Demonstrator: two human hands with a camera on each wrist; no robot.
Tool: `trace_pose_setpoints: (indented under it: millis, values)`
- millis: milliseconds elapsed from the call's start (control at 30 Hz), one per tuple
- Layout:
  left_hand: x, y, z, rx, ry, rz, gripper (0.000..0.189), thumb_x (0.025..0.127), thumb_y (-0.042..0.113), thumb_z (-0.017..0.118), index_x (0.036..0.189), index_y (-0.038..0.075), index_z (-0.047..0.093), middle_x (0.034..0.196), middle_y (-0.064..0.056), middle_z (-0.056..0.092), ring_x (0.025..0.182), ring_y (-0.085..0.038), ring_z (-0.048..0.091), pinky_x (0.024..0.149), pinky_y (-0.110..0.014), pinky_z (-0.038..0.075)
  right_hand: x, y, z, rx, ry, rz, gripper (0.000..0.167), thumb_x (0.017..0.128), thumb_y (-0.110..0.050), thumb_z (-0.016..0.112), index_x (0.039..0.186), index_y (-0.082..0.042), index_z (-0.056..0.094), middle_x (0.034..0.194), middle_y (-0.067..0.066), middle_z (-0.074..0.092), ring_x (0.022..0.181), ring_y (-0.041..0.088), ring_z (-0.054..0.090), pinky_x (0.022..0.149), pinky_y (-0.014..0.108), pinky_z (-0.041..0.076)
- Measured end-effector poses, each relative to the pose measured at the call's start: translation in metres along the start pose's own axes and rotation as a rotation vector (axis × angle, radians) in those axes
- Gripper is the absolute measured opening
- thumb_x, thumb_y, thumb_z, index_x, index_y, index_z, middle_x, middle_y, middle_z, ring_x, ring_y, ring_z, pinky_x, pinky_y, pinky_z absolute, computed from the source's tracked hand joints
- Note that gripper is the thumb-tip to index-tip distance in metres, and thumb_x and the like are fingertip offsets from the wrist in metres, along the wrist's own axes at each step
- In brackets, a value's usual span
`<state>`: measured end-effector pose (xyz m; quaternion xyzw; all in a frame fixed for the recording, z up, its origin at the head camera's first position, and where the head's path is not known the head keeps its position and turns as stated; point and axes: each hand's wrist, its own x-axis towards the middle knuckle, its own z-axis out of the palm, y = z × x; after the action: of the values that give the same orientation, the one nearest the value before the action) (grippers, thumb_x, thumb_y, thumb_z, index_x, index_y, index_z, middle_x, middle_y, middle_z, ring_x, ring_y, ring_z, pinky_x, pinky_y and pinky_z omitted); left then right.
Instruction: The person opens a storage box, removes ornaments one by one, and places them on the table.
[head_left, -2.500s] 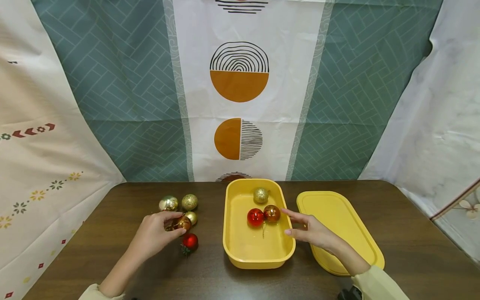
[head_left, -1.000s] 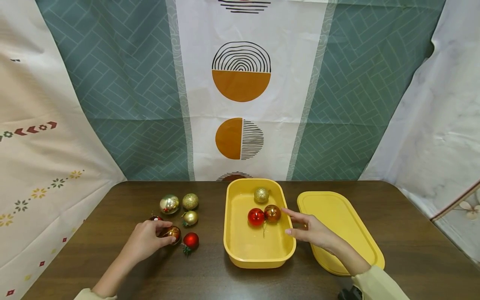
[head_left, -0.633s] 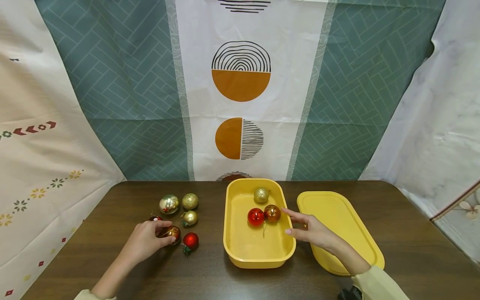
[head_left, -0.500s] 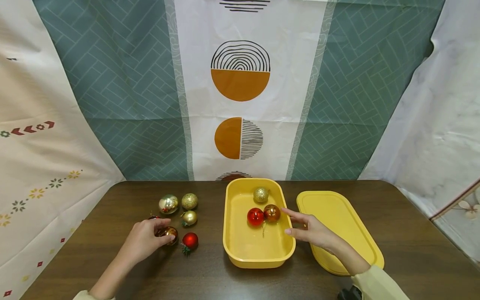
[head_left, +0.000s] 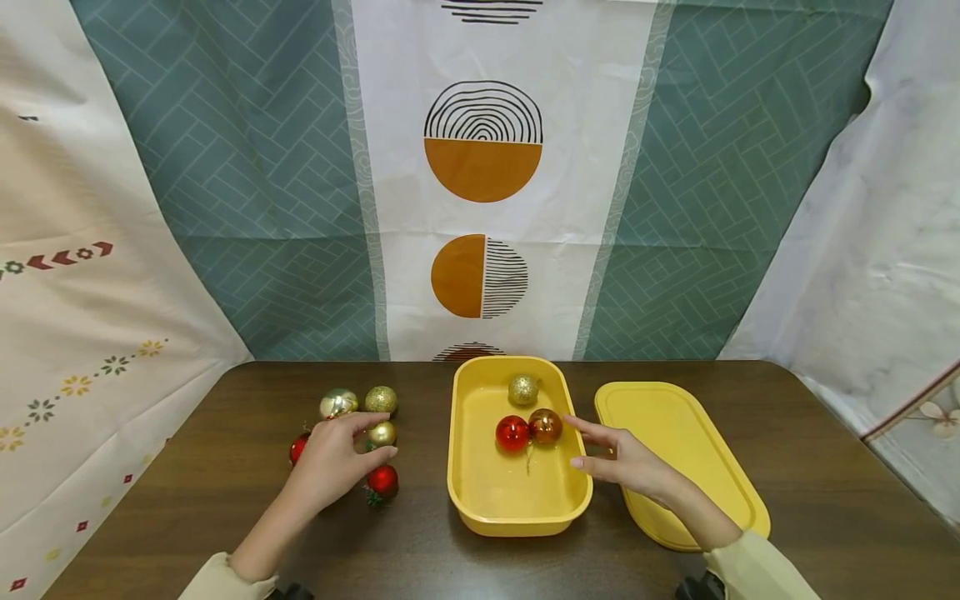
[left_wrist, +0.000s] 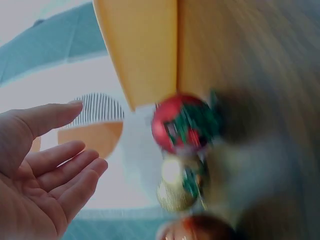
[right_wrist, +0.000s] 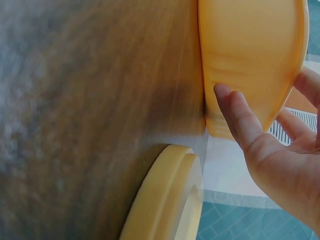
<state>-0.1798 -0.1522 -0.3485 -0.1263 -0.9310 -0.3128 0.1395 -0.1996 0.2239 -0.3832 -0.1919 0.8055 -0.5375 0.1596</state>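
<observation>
Your hands work apart: the left hand (head_left: 337, 454) hangs over the loose balls with thumb and fingers spread and nothing between them, while the right hand (head_left: 626, 458) reaches to the near side of the yellow box (head_left: 517, 528), its straight fingers lightly against the wall and rim, not wrapped round it.

On the worktop (head_left: 420, 567) about your left hand sit a shiny gold ball (head_left: 337, 402), a glitter ball (head_left: 381, 401), a small gold ball (head_left: 383, 432), a red ball with green trim (head_left: 382, 481) and, on the outer side, a plain red ball (head_left: 298, 448). From the left wrist you also catch a brown ball (left_wrist: 202, 230), cut off by the edge of the view. Three more balls lie in the box, and the lid (head_left: 682, 450) lies flat beyond your right hand.

Judging from this, the step is picking out one ball. Settle on one before lowering your fingers, since they sit close and a stray knuckle could roll a neighbour. The small gold ball shows in the gap beyond your thumb; come down either side of its middle, pinch softly, and lift straight up. Shiny shells probably slip, so use finger pads rather than nails. Let your right hand merely steady the box.
</observation>
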Motion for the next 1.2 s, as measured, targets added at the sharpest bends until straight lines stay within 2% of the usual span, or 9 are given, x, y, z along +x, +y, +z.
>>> trace_pose_setpoints:
  millis: [100, 167, 367, 433, 567, 667, 933, 1100, 1200]
  values:
    - [0.006, 0.011, 0.01, -0.036, -0.008, 0.029, 0.038, 0.07, 0.016, 0.078, 0.105, 0.005, 0.068, 0.102, -0.009, 0.067, 0.078, -0.02, 0.06, 0.066, -0.031, 0.048, 0.0, 0.0, 0.0, 0.001, 0.002, 0.004, 0.062, 0.089, -0.019, 0.059, 0.141, -0.003, 0.031, 0.138, 0.031, 0.031, 0.121, 0.042, 0.036, 0.084, 0.038, 0.049]
    - [0.01, 0.018, 0.017, -0.05, -0.014, 0.048, 0.038, 0.07, 0.016, 0.078, 0.106, 0.005, 0.068, 0.104, -0.01, 0.066, 0.087, -0.024, 0.062, 0.073, -0.037, 0.05, 0.001, 0.001, 0.0, 0.008, -0.001, 0.006, 0.062, 0.089, -0.019, 0.059, 0.141, -0.003, 0.031, 0.138, 0.031, 0.031, 0.121, 0.042, 0.037, 0.084, 0.039, 0.049]
    - [0.024, 0.039, 0.04, -0.096, -0.019, 0.098, 0.039, 0.069, 0.014, 0.078, 0.105, 0.002, 0.068, 0.102, -0.01, 0.067, 0.09, -0.025, 0.062, 0.076, -0.039, 0.051, 0.0, 0.002, 0.0, 0.005, 0.003, 0.004, 0.062, 0.088, -0.019, 0.06, 0.141, -0.003, 0.031, 0.137, 0.031, 0.032, 0.121, 0.042, 0.036, 0.084, 0.038, 0.049]
    - [0.028, 0.045, 0.048, -0.111, -0.025, 0.118, 0.039, 0.07, 0.014, 0.078, 0.105, 0.002, 0.068, 0.101, -0.01, 0.067, 0.086, -0.024, 0.062, 0.074, -0.037, 0.051, 0.0, 0.002, 0.0, 0.002, 0.005, 0.003, 0.062, 0.088, -0.019, 0.06, 0.141, -0.004, 0.031, 0.137, 0.03, 0.032, 0.121, 0.042, 0.036, 0.084, 0.038, 0.049]
    - [0.035, 0.055, 0.062, -0.14, -0.062, 0.168, 0.039, 0.072, 0.014, 0.077, 0.107, 0.001, 0.066, 0.102, -0.012, 0.067, 0.085, -0.024, 0.062, 0.073, -0.036, 0.051, 0.0, 0.002, 0.0, -0.004, 0.005, 0.0, 0.061, 0.088, -0.019, 0.06, 0.141, -0.004, 0.032, 0.139, 0.029, 0.031, 0.122, 0.043, 0.034, 0.084, 0.037, 0.049]
    - [0.04, 0.061, 0.072, -0.164, -0.104, 0.195, 0.039, 0.074, 0.015, 0.075, 0.108, 0.0, 0.065, 0.105, -0.013, 0.066, 0.09, -0.027, 0.062, 0.076, -0.038, 0.05, 0.0, 0.002, 0.0, -0.006, 0.006, -0.004, 0.061, 0.088, -0.019, 0.06, 0.141, -0.004, 0.032, 0.139, 0.029, 0.032, 0.122, 0.043, 0.034, 0.084, 0.036, 0.049]
    - [0.053, 0.07, 0.096, -0.079, -0.202, 0.223, 0.04, 0.075, 0.018, 0.074, 0.109, -0.001, 0.065, 0.105, -0.012, 0.066, 0.094, -0.025, 0.061, 0.081, -0.039, 0.047, 0.0, 0.002, 0.0, -0.011, 0.004, -0.005, 0.061, 0.088, -0.019, 0.06, 0.141, -0.003, 0.032, 0.139, 0.03, 0.032, 0.122, 0.044, 0.033, 0.084, 0.037, 0.049]
    - [0.059, 0.073, 0.106, -0.072, -0.242, 0.21, 0.042, 0.074, 0.017, 0.075, 0.11, -0.002, 0.064, 0.107, -0.012, 0.065, 0.099, -0.026, 0.06, 0.085, -0.038, 0.047, 0.0, 0.001, -0.001, -0.016, -0.004, -0.005, 0.061, 0.089, -0.019, 0.059, 0.141, -0.003, 0.031, 0.138, 0.029, 0.033, 0.122, 0.043, 0.035, 0.084, 0.037, 0.049]
    - [0.062, 0.074, 0.11, -0.036, -0.258, 0.206, 0.044, 0.073, 0.018, 0.075, 0.11, -0.003, 0.063, 0.108, -0.012, 0.065, 0.102, -0.026, 0.059, 0.088, -0.037, 0.045, 0.0, 0.0, -0.001, -0.022, -0.005, -0.004, 0.061, 0.089, -0.02, 0.059, 0.141, -0.003, 0.032, 0.137, 0.029, 0.034, 0.121, 0.043, 0.036, 0.085, 0.037, 0.049]
